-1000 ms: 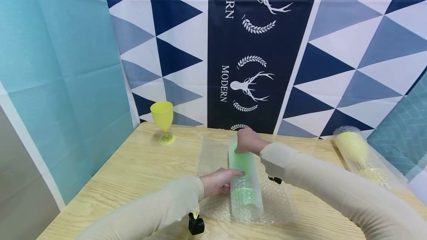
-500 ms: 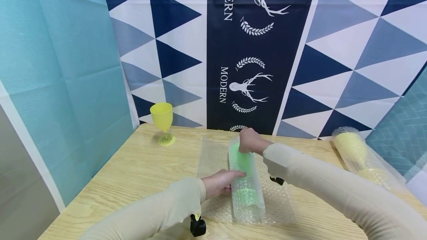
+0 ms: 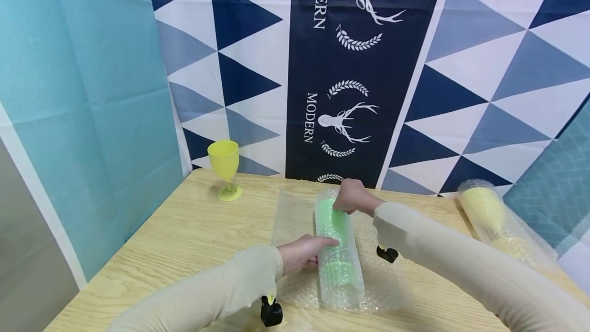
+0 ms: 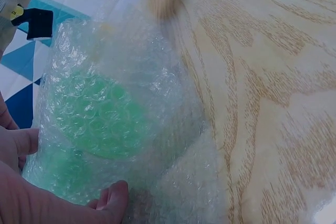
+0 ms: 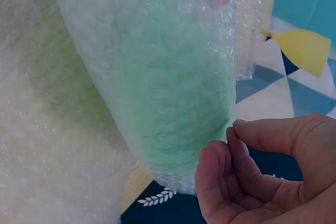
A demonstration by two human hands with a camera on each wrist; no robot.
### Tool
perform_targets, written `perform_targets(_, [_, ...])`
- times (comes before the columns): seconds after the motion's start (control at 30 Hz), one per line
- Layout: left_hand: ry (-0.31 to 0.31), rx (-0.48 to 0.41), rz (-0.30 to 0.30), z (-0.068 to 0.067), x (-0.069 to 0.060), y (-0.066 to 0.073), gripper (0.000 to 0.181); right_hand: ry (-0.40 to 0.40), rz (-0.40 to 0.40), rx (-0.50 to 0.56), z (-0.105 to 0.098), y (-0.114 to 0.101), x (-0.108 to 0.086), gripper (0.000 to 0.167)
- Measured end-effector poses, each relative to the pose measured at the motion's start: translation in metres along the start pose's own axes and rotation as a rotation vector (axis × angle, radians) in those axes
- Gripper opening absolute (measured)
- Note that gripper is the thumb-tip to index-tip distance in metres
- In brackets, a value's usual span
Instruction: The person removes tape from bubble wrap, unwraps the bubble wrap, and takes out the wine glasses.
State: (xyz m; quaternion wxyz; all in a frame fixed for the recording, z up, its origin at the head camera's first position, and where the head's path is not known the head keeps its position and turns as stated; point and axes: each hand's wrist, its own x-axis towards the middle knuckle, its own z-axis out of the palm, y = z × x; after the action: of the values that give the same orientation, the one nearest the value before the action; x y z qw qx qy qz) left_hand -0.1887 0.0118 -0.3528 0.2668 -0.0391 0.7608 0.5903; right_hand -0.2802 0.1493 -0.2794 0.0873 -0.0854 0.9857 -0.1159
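A green goblet-like object point(image 3: 336, 224) lies inside a roll of bubble wrap point(image 3: 342, 296) on the table, over a flatter bubble wrap sheet point(image 3: 295, 219). My left hand point(image 3: 304, 252) grips the roll's left side, thumb across its top; in the left wrist view the green shows through the wrap point(image 4: 100, 114). At the roll's far end, my right hand point(image 3: 355, 196) pinches the wrap's edge between thumb and index finger; the right wrist view shows this hand point(image 5: 273, 171) beside the green end point(image 5: 173, 129).
A yellow goblet point(image 3: 224, 160) stands upright at the table's back left. Another yellow goblet point(image 3: 484, 209), wrapped in bubble wrap, lies at the right edge. A patterned cloth point(image 3: 249, 65) hangs behind the wooden table point(image 3: 184, 229).
My right hand has shifted slightly to the right along the roll's far end, uncovering more of the green. The left hand keeps its hold in nearly the same place.
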Motion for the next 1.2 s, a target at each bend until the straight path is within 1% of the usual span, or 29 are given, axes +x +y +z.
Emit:
perform_targets(0.17, [0.004, 0.005, 0.001, 0.001, 0.0, 0.0, 0.069, 0.019, 0.023, 0.145, 0.0, 0.011, -0.003, 0.031])
perform_targets(0.3, [0.009, 0.009, -0.017, 0.002, 0.001, 0.0, 0.07, 0.032, 0.018, 0.291, 0.004, 0.018, -0.007, 0.028])
perform_targets(0.43, [0.007, 0.011, -0.026, 0.002, 0.001, -0.001, 0.07, 0.038, 0.019, 0.426, 0.01, 0.024, -0.01, 0.018])
perform_targets(0.5, [0.005, 0.008, -0.022, 0.002, 0.002, -0.001, 0.071, 0.036, 0.027, 0.485, 0.012, 0.027, -0.011, 0.012])
perform_targets(0.57, [-0.001, 0.005, -0.015, 0.001, 0.002, -0.001, 0.071, 0.026, 0.035, 0.547, 0.013, 0.03, -0.011, 0.01])
perform_targets(0.67, [-0.008, -0.001, -0.004, 0.001, 0.002, -0.001, 0.071, -0.001, 0.053, 0.629, 0.014, 0.033, -0.011, 0.012])
perform_targets(0.83, [-0.009, -0.01, 0.005, 0.0, 0.002, -0.003, 0.071, -0.076, 0.084, 0.795, 0.015, 0.035, -0.012, 0.023])
perform_targets(0.93, [-0.009, -0.023, 0.019, 0.001, 0.002, -0.004, 0.069, -0.087, 0.085, 0.845, 0.017, 0.035, -0.014, 0.025])
perform_targets(1.03, [-0.012, -0.036, 0.029, 0.001, 0.003, -0.005, 0.066, -0.071, 0.076, 0.853, 0.018, 0.035, -0.016, 0.025])
perform_targets(1.2, [-0.016, -0.037, 0.02, -0.001, 0.004, -0.006, 0.065, -0.053, 0.098, 0.884, 0.02, 0.034, -0.016, 0.025])
